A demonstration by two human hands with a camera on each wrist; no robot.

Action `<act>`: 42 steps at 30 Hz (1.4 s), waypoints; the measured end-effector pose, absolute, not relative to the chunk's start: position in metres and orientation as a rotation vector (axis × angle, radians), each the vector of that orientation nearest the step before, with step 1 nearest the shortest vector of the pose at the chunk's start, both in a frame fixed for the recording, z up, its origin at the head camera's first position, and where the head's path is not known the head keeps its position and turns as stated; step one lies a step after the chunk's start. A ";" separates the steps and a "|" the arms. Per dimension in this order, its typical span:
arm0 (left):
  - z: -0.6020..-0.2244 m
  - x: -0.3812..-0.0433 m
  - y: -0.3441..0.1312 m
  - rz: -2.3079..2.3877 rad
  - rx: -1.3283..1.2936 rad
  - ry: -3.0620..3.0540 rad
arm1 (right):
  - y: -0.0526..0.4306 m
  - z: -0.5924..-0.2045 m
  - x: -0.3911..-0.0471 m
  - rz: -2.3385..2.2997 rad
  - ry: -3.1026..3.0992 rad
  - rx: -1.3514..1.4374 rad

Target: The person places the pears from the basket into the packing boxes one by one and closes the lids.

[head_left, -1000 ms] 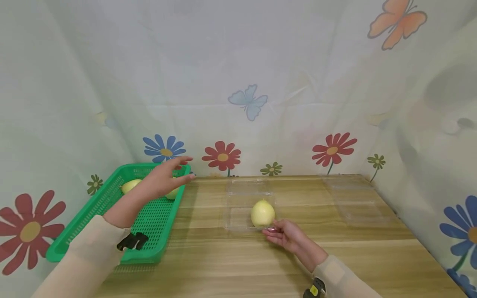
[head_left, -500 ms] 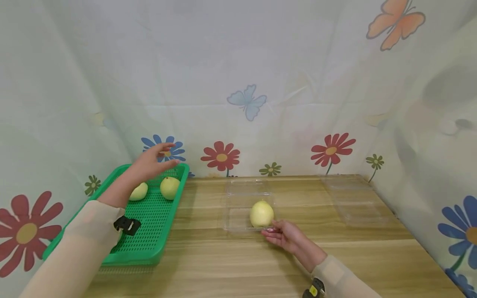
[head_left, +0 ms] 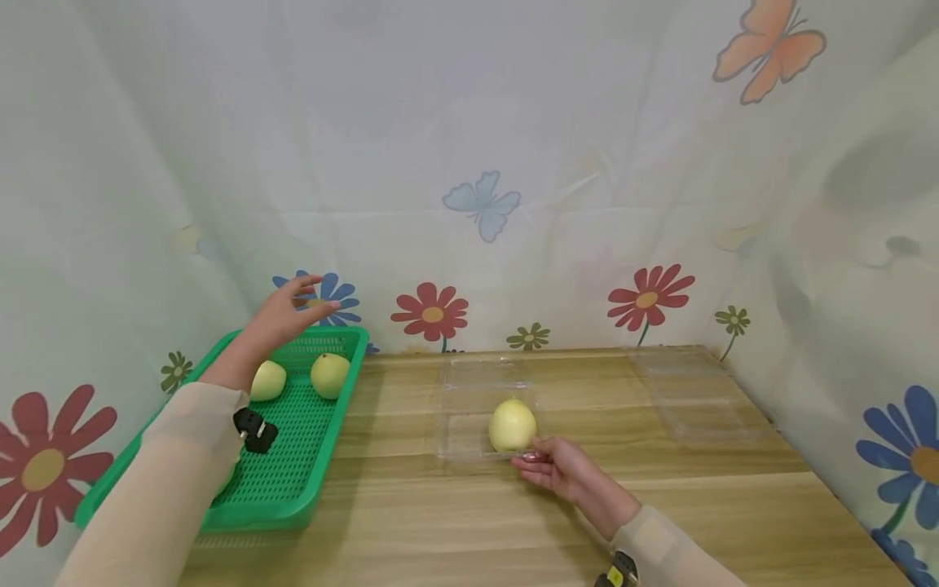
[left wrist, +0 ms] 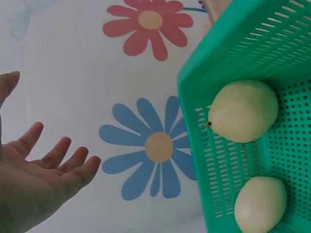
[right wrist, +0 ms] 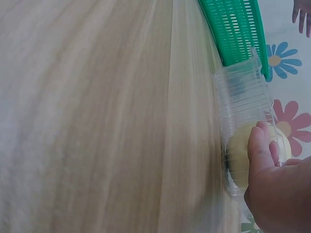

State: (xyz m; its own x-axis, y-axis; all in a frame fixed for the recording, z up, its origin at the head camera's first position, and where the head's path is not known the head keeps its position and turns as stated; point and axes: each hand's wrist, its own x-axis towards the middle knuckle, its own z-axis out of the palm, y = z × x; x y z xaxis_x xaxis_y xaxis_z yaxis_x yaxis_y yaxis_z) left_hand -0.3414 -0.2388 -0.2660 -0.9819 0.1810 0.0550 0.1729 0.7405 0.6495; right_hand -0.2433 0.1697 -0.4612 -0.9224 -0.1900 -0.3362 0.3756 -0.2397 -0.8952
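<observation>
My left hand (head_left: 282, 314) hovers over the far end of a green plastic basket (head_left: 333, 444), fingers spread and holding nothing. Two pale yellow-green pears, a near one (left wrist: 244, 110) and another (left wrist: 260, 206), lie inside it in the left wrist view; my sleeve mostly hides a third pear. At the table's middle, a clear plastic box (head_left: 467, 440) has one pear (head_left: 512, 425) in its near right part. My right hand (head_left: 568, 473) pinches that box's near right edge, thumb on top; in the right wrist view the hand (right wrist: 277, 184) covers part of the pear.
A second clear plastic container (head_left: 704, 408) lies at the right of the wooden table (head_left: 455, 530). A cloth curtain (head_left: 381, 147) printed with flowers and butterflies hangs behind the table and along both sides.
My left hand has moved left and slightly up over the basket, uncovering the pears there. The right hand keeps its hold on the box. The whole head view shifts slightly.
</observation>
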 end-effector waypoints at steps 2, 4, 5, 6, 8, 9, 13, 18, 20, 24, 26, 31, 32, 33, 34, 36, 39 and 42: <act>-0.270 -0.345 -0.242 1.104 0.292 2.914 | 0.169 -0.461 -0.243 -2.211 1.664 0.219; -0.274 -0.349 -0.244 1.111 0.281 2.912 | 0.169 -0.461 -0.243 -2.210 1.665 0.221; -0.276 -0.351 -0.246 1.109 0.274 2.914 | 0.169 -0.461 -0.243 -2.214 1.664 0.218; -0.279 -0.354 -0.247 1.113 0.266 2.914 | 0.169 -0.461 -0.243 -2.217 1.663 0.216; -0.287 -0.360 -0.250 1.105 0.251 2.929 | 0.170 -0.461 -0.244 -2.219 1.666 0.212; -0.292 -0.363 -0.252 1.101 0.245 2.933 | 0.170 -0.460 -0.244 -2.220 1.668 0.214; -0.311 -0.375 -0.258 1.106 0.239 2.937 | 0.170 -0.459 -0.245 -2.220 1.672 0.224; -0.329 -0.383 -0.265 1.116 0.232 2.908 | 0.170 -0.460 -0.245 -2.223 1.665 0.222; -0.334 -0.385 -0.268 1.101 0.227 2.912 | 0.169 -0.460 -0.245 -2.222 1.662 0.217; -0.341 -0.386 -0.273 1.087 0.224 2.919 | 0.168 -0.458 -0.245 -2.217 1.660 0.203; -0.344 -0.387 -0.275 1.090 0.219 2.911 | 0.169 -0.458 -0.245 -2.216 1.665 0.193; -0.352 -0.390 -0.277 1.084 0.192 2.891 | 0.170 -0.456 -0.246 -2.218 1.680 0.182; -0.353 -0.390 -0.277 1.087 0.184 2.886 | 0.171 -0.456 -0.247 -2.218 1.680 0.182; -0.355 -0.390 -0.277 1.097 0.181 2.878 | 0.171 -0.456 -0.247 -2.218 1.680 0.185; -0.357 -0.390 -0.277 1.107 0.179 2.869 | 0.171 -0.457 -0.246 -2.217 1.681 0.188; -0.360 -0.391 -0.277 1.124 0.179 2.843 | 0.170 -0.458 -0.246 -2.219 1.678 0.194; -0.366 -0.391 -0.277 1.148 0.173 2.803 | 0.170 -0.460 -0.246 -2.220 1.674 0.197; -0.371 -0.392 -0.278 1.161 0.160 2.768 | 0.170 -0.462 -0.245 -2.216 1.673 0.196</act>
